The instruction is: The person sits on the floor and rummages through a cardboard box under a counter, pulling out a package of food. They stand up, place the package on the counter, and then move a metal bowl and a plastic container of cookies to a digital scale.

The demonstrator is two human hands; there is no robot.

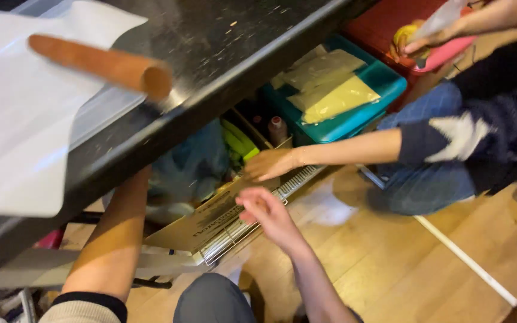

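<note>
Head view shows your right hand (267,212), fingers loosely curled and empty, touching the wire rack (252,218), whose long axis runs eight to two o'clock under the cardboard box (201,222), while your left hand is hidden beneath the counter (210,66).

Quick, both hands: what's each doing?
Left hand: hidden under the counter, cannot tell.
Right hand: open, on the wire rack.

Wooden floor (402,263), dark countertop (228,36)
</note>
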